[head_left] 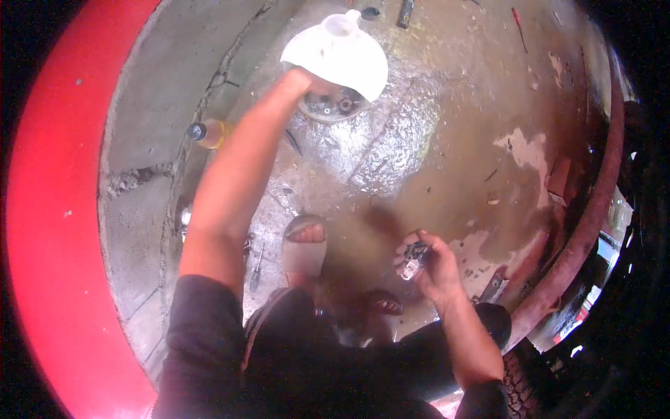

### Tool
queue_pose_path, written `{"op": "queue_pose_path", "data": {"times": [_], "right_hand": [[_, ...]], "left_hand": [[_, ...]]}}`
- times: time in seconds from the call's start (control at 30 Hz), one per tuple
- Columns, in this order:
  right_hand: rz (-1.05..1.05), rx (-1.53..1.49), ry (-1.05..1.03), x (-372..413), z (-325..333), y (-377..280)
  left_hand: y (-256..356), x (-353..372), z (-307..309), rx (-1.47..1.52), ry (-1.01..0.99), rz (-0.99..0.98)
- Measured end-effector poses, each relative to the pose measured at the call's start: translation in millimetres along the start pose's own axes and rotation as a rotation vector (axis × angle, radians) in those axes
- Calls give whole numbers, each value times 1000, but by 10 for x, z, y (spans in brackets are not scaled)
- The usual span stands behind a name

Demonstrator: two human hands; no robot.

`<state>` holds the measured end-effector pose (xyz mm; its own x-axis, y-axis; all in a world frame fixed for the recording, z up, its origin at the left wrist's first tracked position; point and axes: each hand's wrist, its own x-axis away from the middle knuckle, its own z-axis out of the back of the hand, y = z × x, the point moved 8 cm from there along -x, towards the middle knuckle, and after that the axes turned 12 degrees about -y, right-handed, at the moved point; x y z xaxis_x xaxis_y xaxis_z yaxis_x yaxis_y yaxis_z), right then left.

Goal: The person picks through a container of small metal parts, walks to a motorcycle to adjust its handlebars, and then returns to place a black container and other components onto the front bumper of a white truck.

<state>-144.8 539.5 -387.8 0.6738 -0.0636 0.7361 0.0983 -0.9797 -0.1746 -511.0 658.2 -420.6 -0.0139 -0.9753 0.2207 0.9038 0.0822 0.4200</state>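
My left hand (317, 84) reaches in beneath a bright white piece (366, 63), over a round container (331, 120) with several metal nuts or rings (345, 105) in it. Its fingers are hidden, so what they hold cannot be seen. Palm up above the wet ground, my right hand (441, 272) has its fingers curled around a cluster of small dark parts (417, 251) and a shiny metal piece (410, 269). A small translucent cup (340, 26) rests by the top of the white piece.
A yellow bottle (215, 134) with a dark cap lies left of my left forearm. A screwdriver (256, 271) is near my sandalled foot (304, 244). Further off lie a dark tool (405, 14) and a red-handled one (517, 21). A red surface (63, 209) borders the left.
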Motion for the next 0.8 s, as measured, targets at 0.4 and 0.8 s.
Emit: {"op": "queue_pose_path", "data": {"times": [0.4,0.8], "right_hand": [[11,45,46,58,9,-28],[18,21,40,94,28,-5]], "left_hand": [[-190,20,-121,-237,258,108],[-205,164,-616,-218,27,377]]}}
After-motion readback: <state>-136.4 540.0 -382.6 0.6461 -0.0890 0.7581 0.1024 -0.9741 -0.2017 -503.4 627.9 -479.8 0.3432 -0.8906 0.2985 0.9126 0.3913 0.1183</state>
